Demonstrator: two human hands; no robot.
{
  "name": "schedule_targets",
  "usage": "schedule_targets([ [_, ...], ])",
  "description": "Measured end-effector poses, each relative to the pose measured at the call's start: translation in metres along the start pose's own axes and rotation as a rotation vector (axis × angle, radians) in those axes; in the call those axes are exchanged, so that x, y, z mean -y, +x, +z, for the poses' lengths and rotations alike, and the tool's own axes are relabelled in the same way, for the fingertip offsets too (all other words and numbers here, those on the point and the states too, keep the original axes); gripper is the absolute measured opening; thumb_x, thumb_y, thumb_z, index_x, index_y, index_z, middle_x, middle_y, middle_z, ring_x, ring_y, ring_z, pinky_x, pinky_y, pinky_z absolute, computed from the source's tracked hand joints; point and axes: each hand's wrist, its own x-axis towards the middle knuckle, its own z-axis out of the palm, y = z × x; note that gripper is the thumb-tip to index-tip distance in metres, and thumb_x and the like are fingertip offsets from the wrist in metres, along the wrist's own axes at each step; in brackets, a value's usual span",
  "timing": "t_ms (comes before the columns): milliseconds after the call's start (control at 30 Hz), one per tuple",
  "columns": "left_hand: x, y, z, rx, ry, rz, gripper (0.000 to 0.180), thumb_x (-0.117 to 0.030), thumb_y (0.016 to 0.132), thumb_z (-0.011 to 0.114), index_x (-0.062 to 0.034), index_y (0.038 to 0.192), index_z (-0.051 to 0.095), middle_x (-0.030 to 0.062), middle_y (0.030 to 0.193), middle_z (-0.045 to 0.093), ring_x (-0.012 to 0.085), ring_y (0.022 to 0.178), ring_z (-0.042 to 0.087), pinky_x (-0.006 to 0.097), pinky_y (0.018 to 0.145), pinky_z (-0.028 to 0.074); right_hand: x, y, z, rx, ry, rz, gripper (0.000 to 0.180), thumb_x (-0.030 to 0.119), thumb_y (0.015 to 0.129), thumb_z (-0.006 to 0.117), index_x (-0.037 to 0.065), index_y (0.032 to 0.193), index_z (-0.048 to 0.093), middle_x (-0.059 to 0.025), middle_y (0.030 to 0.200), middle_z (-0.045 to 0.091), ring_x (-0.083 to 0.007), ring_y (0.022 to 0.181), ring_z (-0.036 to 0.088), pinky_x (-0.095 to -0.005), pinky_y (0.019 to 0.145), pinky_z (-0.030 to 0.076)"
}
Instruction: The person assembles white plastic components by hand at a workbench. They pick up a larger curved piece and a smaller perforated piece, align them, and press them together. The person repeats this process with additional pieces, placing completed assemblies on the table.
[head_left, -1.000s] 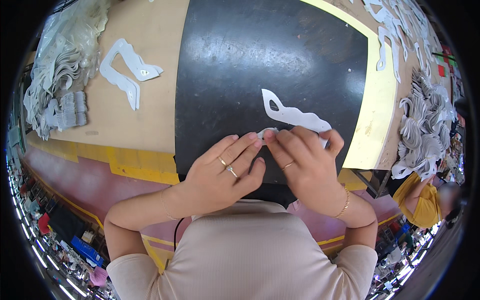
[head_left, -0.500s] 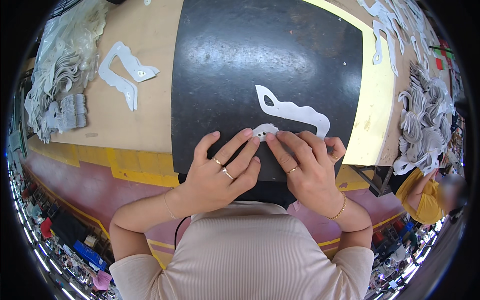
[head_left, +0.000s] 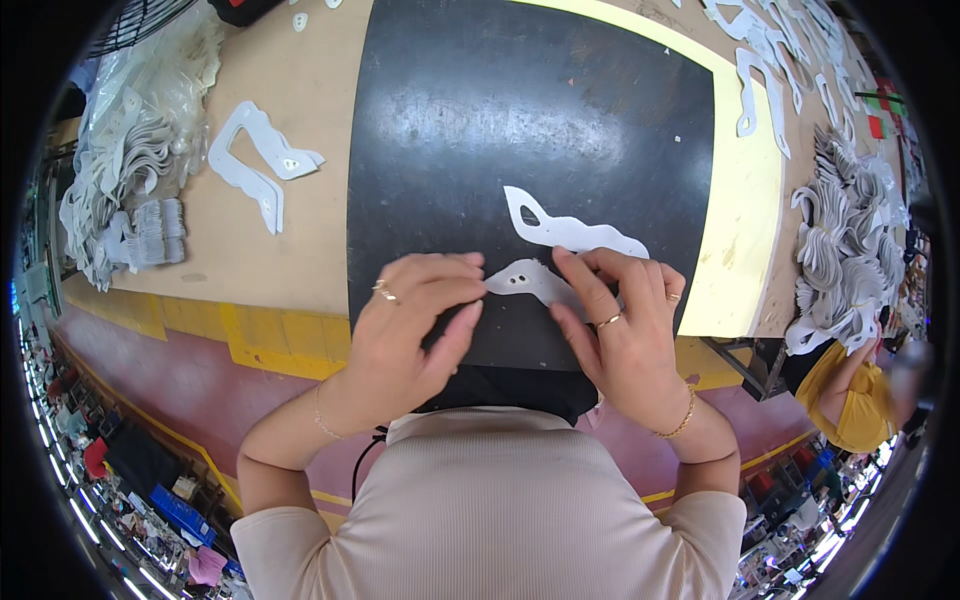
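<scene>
On a black mat [head_left: 440,170] lies a white, U-shaped flat cut piece [head_left: 525,275] with wavy edges. Its near arm has small dark holes, and its far arm ends in a larger oval opening. My left hand [head_left: 415,310] is at the pointed near end, fingers stretched out and thumb apart, with nothing visibly gripped. My right hand [head_left: 630,325] lies over the bend of the piece, its thumb and fingers spread. It hides the right side of the piece, and its fingertips seem to rest on or just above it.
A similar white piece [head_left: 255,140] lies on the tan table [head_left: 290,240] to the left. Stacked white pieces and clear plastic bags [head_left: 165,80] fill the far left. At right are a yellow sheet [head_left: 745,220], a heap of white pieces [head_left: 850,250] and a person in yellow [head_left: 850,400].
My left fingers have come off the holed end and drawn back left. My right thumb and forefinger have spread apart, so more of the near arm shows. The view has shifted slightly.
</scene>
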Motion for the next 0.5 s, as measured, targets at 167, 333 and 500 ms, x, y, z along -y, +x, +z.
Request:
schedule_targets([
  [167,-0.001,-0.008,0.006,-0.143,0.023,-0.096,0.040,0.005,0.082,0.077,-0.0016,0.121,0.066,0.0154,0.117,0.064,0.0326,0.107,0.064,0.039,0.093,0.050,0.005,0.000,0.004,0.008,0.106,0.104,0.051,0.015,0.082,0.080,0.007,0.131,0.065,-0.0028,0.099,0.061,-0.0188,0.091,0.058,-0.0376,0.088,0.035],
  [333,0.000,-0.013,0.010,-0.199,-0.244,-0.230,0.057,0.004,0.085,0.077,-0.0010,0.138,0.055,0.0135,0.121,0.063,0.0257,0.113,0.062,0.035,0.098,0.048,0.009,0.008,-0.013,0.023,0.451,0.220,0.041,0.003,0.080,0.081,0.003,0.120,0.070,-0.0034,0.086,0.060,-0.0192,0.080,0.057,-0.0326,0.083,0.040],
  [500,-0.014,0.001,0.011,-0.045,-1.013,-0.419,0.065,0.000,0.089,0.074,-0.0008,0.147,0.045,0.0117,0.125,0.063,0.0209,0.118,0.061,0.034,0.105,0.045,0.009,0.010,-0.024,-0.121,1.160,0.552,0.023,0.000,0.088,0.079,0.002,0.111,0.073,0.0014,0.094,0.060,-0.0073,0.087,0.053,-0.0215,0.083,0.044],
])
